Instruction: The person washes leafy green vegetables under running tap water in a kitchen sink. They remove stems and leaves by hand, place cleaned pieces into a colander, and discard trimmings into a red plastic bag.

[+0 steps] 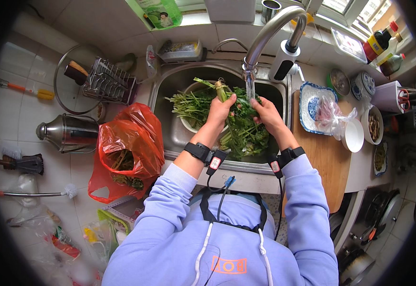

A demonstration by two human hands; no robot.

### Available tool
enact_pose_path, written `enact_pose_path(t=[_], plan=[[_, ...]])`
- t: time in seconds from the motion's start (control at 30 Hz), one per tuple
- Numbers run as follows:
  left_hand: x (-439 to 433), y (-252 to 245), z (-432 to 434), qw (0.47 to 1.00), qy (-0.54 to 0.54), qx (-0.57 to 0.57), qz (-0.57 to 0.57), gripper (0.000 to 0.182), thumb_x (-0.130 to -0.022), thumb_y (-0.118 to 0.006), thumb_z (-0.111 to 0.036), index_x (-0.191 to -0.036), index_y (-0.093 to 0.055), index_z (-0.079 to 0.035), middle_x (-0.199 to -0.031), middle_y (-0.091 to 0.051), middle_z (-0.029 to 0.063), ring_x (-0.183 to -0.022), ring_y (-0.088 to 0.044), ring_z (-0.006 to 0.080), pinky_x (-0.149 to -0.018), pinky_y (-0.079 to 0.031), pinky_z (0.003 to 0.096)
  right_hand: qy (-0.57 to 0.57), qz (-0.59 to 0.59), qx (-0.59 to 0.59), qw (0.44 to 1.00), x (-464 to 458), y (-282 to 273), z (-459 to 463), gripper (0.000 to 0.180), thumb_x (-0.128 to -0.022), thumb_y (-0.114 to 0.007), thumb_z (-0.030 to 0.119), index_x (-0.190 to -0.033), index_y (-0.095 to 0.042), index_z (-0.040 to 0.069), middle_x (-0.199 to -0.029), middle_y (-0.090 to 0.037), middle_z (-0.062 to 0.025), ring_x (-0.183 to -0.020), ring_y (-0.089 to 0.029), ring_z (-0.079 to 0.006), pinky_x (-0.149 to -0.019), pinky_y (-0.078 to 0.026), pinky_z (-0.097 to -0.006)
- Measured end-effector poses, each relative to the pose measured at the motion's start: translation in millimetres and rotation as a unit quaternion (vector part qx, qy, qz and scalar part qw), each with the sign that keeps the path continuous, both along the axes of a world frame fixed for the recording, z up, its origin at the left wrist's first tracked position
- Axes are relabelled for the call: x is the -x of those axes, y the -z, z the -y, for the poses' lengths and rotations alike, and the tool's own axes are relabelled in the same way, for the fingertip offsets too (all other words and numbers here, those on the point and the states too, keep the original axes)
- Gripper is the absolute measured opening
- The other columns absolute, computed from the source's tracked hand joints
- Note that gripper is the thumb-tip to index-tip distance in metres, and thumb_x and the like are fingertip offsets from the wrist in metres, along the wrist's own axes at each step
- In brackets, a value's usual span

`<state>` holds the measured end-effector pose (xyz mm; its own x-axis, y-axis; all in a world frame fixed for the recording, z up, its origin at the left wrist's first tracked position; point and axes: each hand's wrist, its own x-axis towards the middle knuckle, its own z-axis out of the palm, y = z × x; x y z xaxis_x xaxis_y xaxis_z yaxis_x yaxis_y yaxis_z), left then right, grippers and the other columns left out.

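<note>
Over a steel sink [165,141], my left hand [220,109] grips the pale root end of a bunch of leafy green vegetables [248,134]. My right hand [265,113] holds the leaves of that bunch under water running from the curved faucet [249,69]. More cut green stems [190,103] lie in a bowl [189,125] in the sink, left of and partly beneath my left hand. Leaves hide some of my fingertips and most of the bowl.
A red plastic bag [129,132] with greens inside stands left of the sink. On the right are a wooden cutting board [322,168], a blue-rimmed dish [306,107], a white bowl [353,136] and a bowl of sliced food [373,125]. A wire rack [109,80] stands at the back left.
</note>
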<state>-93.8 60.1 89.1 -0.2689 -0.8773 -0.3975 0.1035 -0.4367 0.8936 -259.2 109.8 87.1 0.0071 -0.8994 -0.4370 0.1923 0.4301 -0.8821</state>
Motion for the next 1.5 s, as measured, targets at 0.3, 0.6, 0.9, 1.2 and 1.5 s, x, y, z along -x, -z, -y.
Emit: enact_pose_path(t=[0.3, 0.6, 0.9, 1.2, 1.5], plan=[[-8, 3, -1, 0.996, 0.072, 0.032, 0.043, 0.021, -0.084, -0.063, -0.027, -0.087, -0.059, -0.006, -0.076, -0.062, 0.0005, -0.066, -0.058, 0.0093, -0.050, -0.040, 0.0226, -0.077, -0.237, 0.056, 0.967, 13, 2, -10, 0.030, -0.088, -0.058, 0.025, -0.108, -0.055, 0.002, -0.080, -0.059, -0.0006, -0.065, -0.054, -0.0069, -0.047, -0.039, -0.0189], [6, 3, -18, 0.951, 0.301, 0.064, -0.028, 0.030, -0.080, -0.067, -0.022, -0.104, -0.061, -0.005, -0.086, -0.059, -0.0038, -0.078, -0.052, 0.0053, -0.063, -0.041, 0.0211, -0.032, 0.032, 0.063, 0.997, -2, -14, 13, 0.030, -0.092, -0.048, 0.020, -0.116, -0.051, 0.002, -0.098, -0.061, -0.0051, -0.084, -0.056, -0.0097, -0.071, -0.044, -0.0226], [5, 15, -12, 0.976, 0.199, 0.052, 0.069, 0.063, -0.074, -0.071, -0.019, -0.122, -0.033, -0.005, -0.105, -0.046, 0.0059, -0.088, -0.049, 0.0136, -0.060, -0.042, 0.0267, 0.091, -0.108, 0.098, 0.985, 5, 0, -7, 0.020, -0.085, -0.060, 0.024, -0.086, -0.058, 0.004, -0.074, -0.056, 0.0010, -0.066, -0.048, -0.0055, -0.060, -0.040, -0.0216], [19, 8, -23, 0.963, 0.229, 0.138, 0.016, 0.063, -0.065, -0.045, 0.007, -0.127, -0.037, -0.004, -0.116, -0.045, 0.0059, -0.110, -0.044, 0.0154, -0.096, -0.032, 0.0269, 0.095, -0.107, 0.149, 0.978, -13, 18, -12, 0.025, -0.075, -0.071, 0.021, -0.085, -0.057, 0.003, -0.072, -0.055, 0.0009, -0.068, -0.048, -0.0068, -0.064, -0.042, -0.0224], [15, -11, -20, 0.981, 0.166, 0.019, -0.103, 0.039, -0.087, -0.053, -0.011, -0.125, -0.044, -0.006, -0.104, -0.057, -0.0007, -0.088, -0.052, 0.0039, -0.066, -0.042, 0.0176, 0.085, -0.192, 0.160, 0.964, -12, 12, -19, 0.030, -0.075, -0.070, 0.017, -0.095, -0.051, 0.003, -0.079, -0.059, -0.0038, -0.069, -0.054, -0.0110, -0.065, -0.045, -0.0256]])
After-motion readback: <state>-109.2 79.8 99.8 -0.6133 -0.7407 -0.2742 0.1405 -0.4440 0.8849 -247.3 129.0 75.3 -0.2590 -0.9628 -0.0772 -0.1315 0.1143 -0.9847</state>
